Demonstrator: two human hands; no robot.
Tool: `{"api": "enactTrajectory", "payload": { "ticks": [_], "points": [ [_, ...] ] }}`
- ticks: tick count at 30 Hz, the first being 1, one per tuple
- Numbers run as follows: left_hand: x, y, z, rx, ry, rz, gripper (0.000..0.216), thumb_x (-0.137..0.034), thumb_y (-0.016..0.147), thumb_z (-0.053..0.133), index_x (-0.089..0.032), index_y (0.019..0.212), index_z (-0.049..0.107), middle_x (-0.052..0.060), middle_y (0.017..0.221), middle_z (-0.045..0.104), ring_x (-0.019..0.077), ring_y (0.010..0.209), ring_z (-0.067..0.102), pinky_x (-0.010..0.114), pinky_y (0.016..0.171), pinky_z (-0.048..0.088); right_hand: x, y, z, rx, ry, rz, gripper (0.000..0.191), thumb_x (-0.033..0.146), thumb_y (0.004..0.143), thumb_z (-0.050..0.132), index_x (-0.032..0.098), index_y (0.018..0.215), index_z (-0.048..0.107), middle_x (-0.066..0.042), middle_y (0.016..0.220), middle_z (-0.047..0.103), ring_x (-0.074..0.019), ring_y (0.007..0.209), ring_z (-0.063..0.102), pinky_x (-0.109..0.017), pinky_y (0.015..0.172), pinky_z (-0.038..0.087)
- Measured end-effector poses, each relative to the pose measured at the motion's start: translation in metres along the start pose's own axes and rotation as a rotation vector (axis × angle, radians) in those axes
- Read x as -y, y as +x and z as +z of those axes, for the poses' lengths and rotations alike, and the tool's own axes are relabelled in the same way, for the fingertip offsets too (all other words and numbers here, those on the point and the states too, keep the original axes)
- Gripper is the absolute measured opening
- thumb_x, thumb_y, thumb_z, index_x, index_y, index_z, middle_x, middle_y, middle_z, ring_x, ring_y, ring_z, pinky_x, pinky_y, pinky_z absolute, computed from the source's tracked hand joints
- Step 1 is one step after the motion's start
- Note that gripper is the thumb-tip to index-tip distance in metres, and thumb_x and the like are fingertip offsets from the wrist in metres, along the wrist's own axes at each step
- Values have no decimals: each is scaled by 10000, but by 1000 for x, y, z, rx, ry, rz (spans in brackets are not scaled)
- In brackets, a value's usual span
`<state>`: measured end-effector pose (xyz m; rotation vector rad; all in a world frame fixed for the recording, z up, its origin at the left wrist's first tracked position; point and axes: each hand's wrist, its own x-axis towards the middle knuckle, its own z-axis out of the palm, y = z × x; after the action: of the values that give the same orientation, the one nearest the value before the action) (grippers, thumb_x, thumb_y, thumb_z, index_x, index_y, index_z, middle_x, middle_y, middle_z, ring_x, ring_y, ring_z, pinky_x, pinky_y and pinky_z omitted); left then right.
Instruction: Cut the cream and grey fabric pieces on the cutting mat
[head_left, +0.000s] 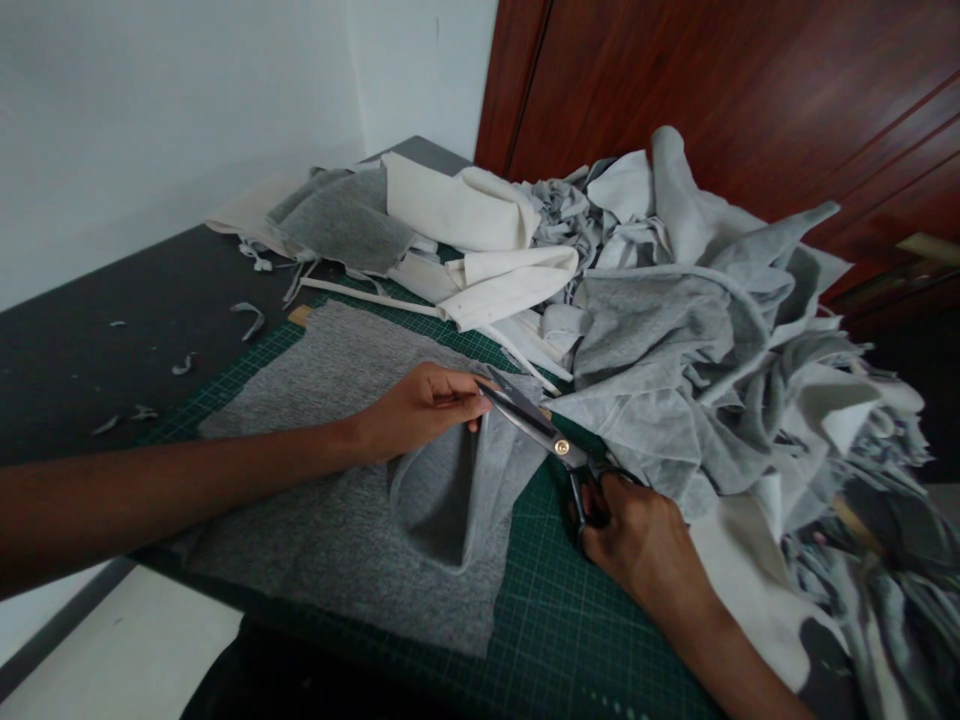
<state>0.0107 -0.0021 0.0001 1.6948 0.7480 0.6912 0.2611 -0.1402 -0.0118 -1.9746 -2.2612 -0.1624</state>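
A piece of grey fabric (322, 540) lies spread over the green cutting mat (577, 630), with part of it lifted into a fold. My left hand (424, 410) pinches that raised fold between thumb and fingers. In my right hand (637, 530) is a pair of scissors (536, 428) with black handles and a brass-coloured pivot. Their blades are parted and point up and left, with the tips right beside my left fingertips. Whether the blades touch the cloth there is hard to tell.
A heap of grey and white fabric (660, 330) covers the right and back of the dark table (97, 330). Folded white cloth (457, 205) lies behind the mat. Small scraps (184, 365) are scattered at left. A white wall (172, 110) and a reddish wooden door (712, 90) stand behind.
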Motion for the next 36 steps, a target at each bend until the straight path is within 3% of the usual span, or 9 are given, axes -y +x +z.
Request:
{"api": "enactTrajectory", "payload": {
  "ticks": [8,17,36],
  "points": [
    [-2,-1,-1,5,59,-24,311,-302,871,550,-135,618,620,-34,530,505,73,508,408,196,489,304,-3,-2,3,19,14,11,185,221,828,459,228,645,488,10,514,514,-148,461,531,-275,489,281],
    [5,0,-1,11,4,-10,243,-267,856,575,-134,667,651,9,681,631,100,623,537,204,594,416,0,2,-3,82,-45,-11,42,196,720,493,223,688,497,-24,571,583,-185,496,562,-292,517,304],
    [1,-1,-1,-3,17,-18,266,-273,851,571,-144,627,635,-5,665,613,88,601,507,192,565,397,3,-2,1,-15,23,29,161,214,808,492,221,647,493,4,540,539,-147,469,538,-276,498,309]
  ]
}}
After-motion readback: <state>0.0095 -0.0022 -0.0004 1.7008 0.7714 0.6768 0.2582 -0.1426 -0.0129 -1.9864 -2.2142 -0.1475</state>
